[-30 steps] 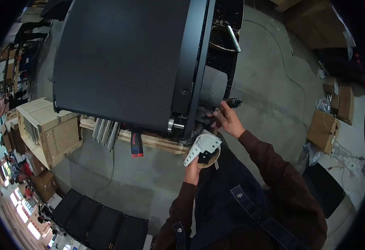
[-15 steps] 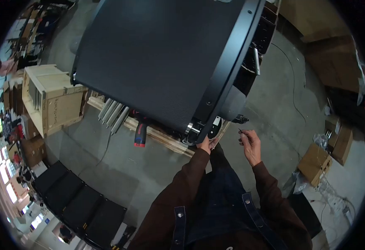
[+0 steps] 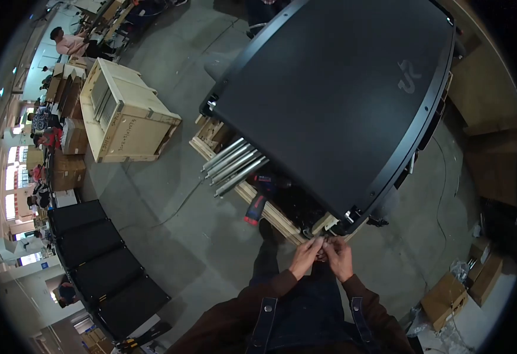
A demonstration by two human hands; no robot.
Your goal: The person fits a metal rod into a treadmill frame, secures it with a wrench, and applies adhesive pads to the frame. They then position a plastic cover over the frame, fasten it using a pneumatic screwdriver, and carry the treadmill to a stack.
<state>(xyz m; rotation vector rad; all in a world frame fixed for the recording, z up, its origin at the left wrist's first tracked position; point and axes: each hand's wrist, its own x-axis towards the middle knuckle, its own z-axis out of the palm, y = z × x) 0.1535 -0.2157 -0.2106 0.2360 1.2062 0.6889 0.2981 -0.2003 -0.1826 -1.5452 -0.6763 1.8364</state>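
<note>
The left hand (image 3: 304,257) and right hand (image 3: 340,259) met, fingers narrowed, contents impossible to tell, near the black panel (image 3: 329,106), right of the drill (image 3: 259,202)

Bright windows (image 3: 10,206) and a pale wall (image 3: 17,300) stand far left, beyond the grey floor (image 3: 223,251).

I saw long, dark brown cloth sleeves (image 3: 280,284), slightly creased, that stopped just short of the bare hands (image 3: 338,258). At the front hung a dark navy garment much like a denim apron (image 3: 303,315), with narrow blue straps (image 3: 262,328) edged in pale stitching and marked by round, silver-coloured metal studs (image 3: 268,308). Lower down I made out a dark trouser leg (image 3: 263,264) and a blackish shoe (image 3: 266,230), its details lost in the dimness.
</note>
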